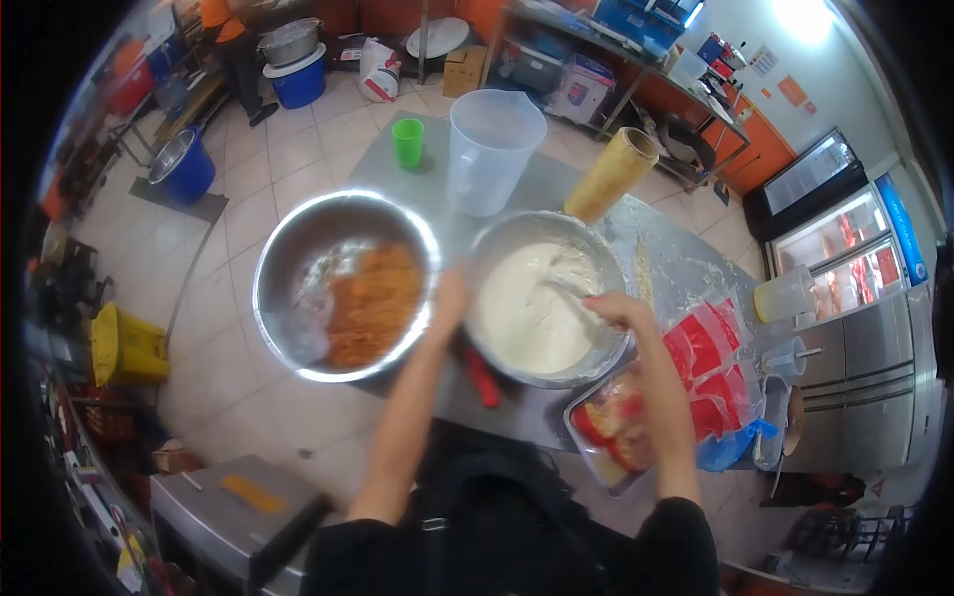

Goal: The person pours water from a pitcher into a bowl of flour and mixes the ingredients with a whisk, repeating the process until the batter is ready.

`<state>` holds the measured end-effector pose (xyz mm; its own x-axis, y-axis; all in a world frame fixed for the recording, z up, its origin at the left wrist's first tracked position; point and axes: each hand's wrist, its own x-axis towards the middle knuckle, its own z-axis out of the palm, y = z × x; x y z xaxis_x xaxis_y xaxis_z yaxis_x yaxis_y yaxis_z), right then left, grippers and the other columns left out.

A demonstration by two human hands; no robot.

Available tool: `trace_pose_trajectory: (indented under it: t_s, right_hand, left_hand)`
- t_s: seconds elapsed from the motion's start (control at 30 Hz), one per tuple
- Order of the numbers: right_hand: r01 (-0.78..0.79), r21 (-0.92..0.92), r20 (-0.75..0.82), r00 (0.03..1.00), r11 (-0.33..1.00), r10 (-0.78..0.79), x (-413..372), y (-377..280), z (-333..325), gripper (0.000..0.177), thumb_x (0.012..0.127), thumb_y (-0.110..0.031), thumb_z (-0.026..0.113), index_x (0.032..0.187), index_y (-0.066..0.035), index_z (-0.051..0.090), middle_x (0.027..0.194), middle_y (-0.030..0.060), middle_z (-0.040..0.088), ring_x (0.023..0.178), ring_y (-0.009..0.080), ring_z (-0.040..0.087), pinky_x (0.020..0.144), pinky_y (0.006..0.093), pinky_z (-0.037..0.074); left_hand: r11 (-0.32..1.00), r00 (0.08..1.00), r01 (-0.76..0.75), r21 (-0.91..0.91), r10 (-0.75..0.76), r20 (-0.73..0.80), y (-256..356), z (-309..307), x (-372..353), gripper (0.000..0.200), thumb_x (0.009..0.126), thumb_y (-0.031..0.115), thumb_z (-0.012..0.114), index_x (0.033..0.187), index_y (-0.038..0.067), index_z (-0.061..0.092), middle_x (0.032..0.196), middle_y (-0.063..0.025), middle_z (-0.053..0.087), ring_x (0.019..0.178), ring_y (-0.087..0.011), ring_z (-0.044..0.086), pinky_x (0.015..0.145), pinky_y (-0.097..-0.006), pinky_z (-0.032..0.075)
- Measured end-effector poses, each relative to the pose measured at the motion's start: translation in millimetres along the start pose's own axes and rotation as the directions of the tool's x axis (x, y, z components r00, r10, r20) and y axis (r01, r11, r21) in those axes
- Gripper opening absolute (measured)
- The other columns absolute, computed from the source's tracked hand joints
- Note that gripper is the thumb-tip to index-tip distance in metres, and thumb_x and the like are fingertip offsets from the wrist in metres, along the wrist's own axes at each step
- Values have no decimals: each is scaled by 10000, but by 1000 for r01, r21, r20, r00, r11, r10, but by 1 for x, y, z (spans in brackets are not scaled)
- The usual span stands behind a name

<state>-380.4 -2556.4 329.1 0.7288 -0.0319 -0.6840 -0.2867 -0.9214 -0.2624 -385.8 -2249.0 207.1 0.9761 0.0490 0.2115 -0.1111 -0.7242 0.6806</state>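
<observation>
A large metal bowl of pale, thick batter [527, 318] stands in front of me on the steel table. My right hand [623, 312] is closed around the handle of a whisk [568, 288], whose head sits in the batter. My left hand [452, 300] is at the left rim of this bowl, between it and a second metal bowl [270, 328]; motion smears its fingers. That second bowl contains an orange-brown shredded mixture [373, 308] and something clear and plastic-like. Below my left hand lies a red object [482, 379], partly under the batter bowl.
Behind the bowls stand a clear pitcher [492, 149], a green cup [407, 144] and a roll of film [611, 174]. To the right are red-and-clear packets [711, 348], a tray of food [596, 452] and another pitcher [785, 295]. A person [234, 50] stands at the far left.
</observation>
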Motion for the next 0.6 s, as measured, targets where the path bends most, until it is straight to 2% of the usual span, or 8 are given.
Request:
trace_pose_trajectory:
  t_s: [0.07,0.13,0.27,0.33,0.43,0.5,0.57,0.6]
  right_hand:
    - [-3,63,79,997,998,-2,-4,-8,20,503,756,-522,542,733,-26,620,507,51,497,377,142,394,366,302,308]
    - [88,-51,290,955,995,-69,-25,-15,24,489,760,-519,539,679,-39,595,491,46,483,394,141,400,377,305,311]
    - [65,-181,279,960,981,-12,-35,27,-6,509,758,-523,535,693,-23,609,496,66,499,421,158,442,397,324,335]
    - [-45,-264,-28,999,963,39,-13,52,-19,524,766,-512,530,718,3,616,507,88,512,435,181,475,409,344,353]
    - [40,-162,-136,989,986,-63,23,44,-4,543,775,-511,509,723,18,617,522,107,527,452,200,498,432,358,374]
    - [42,-27,-26,999,999,-43,25,13,22,510,794,-487,498,892,-2,621,564,99,526,424,179,468,419,343,376]
    - [71,-38,153,986,997,-64,5,-18,40,519,806,-497,466,961,-23,613,610,118,560,480,213,507,489,354,414]
    - [65,-39,149,987,997,-58,-6,-20,42,519,806,-497,466,961,-23,613,610,118,560,480,213,507,489,354,414]
  left_hand:
    - [999,999,-44,32,44,-30,-3,2,-4,484,771,88,482,1241,-17,432,798,-268,582,769,-402,577,705,-454,449]
    - [1000,1000,-7,2,7,-8,12,-11,-4,478,770,84,479,1234,-23,437,795,-268,582,767,-404,576,703,-454,449]
    - [999,1000,-6,-39,5,-4,8,-9,-6,467,771,75,468,1225,-29,443,786,-270,580,766,-408,575,702,-455,450]
    - [1000,1000,4,-11,-4,0,4,-5,-6,465,773,75,465,1225,-29,443,779,-268,581,760,-408,575,698,-456,450]
    - [1000,1000,-15,23,15,-10,5,-4,-4,459,780,81,460,1227,-27,442,778,-269,580,752,-410,573,689,-460,448]
    - [999,999,-40,30,40,-12,6,-4,-7,456,786,86,458,1227,-26,442,785,-271,579,749,-411,572,685,-462,447]
    - [999,998,41,-10,-41,37,11,-9,-5,447,799,94,460,1229,-26,441,807,-279,575,756,-413,570,680,-463,448]
    - [999,999,37,-16,-37,39,17,-15,-3,447,799,94,460,1229,-26,441,807,-279,575,756,-413,570,680,-463,448]
